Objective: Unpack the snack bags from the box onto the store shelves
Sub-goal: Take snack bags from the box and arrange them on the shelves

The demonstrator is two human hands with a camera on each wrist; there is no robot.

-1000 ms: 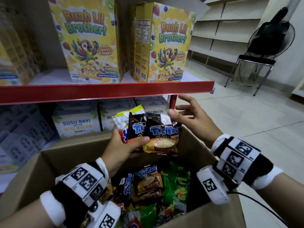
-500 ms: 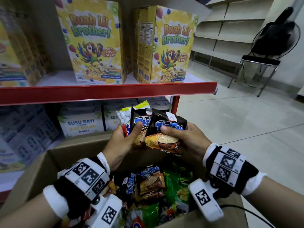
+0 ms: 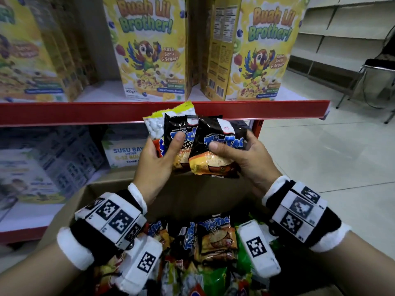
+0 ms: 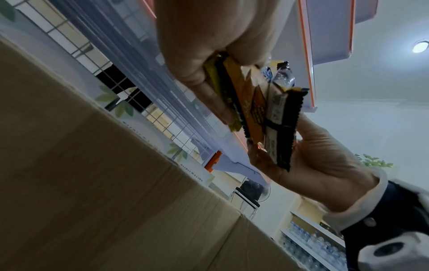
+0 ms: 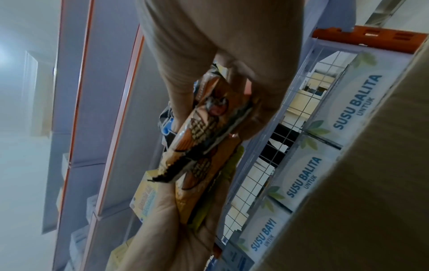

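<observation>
Above the open cardboard box (image 3: 102, 189), my left hand (image 3: 158, 159) grips a fanned bunch of snack bags: a yellow-topped bag of white pieces (image 3: 156, 124) behind a black TicTac bag (image 3: 179, 129), thumb pressed on the front. My right hand (image 3: 241, 157) holds a second black TicTac bag (image 3: 215, 150) that overlaps the bunch, thumb on its front and fingers behind. In the left wrist view the bags (image 4: 262, 110) are edge-on between both hands. The right wrist view shows the same bags (image 5: 206, 132) the same way. More snack bags (image 3: 213, 242) fill the box below.
A red-edged shelf (image 3: 277, 110) just above the hands carries yellow cereal boxes (image 3: 149, 50). White milk cartons (image 3: 124, 154) stand on the shelf beneath it, behind the box. A chair (image 3: 376, 67) and bare shelving (image 3: 342, 28) stand at the far right across tiled floor.
My right hand came in from the right and took hold of the front TicTac bag. Both hands rose with the bags toward the red shelf edge.
</observation>
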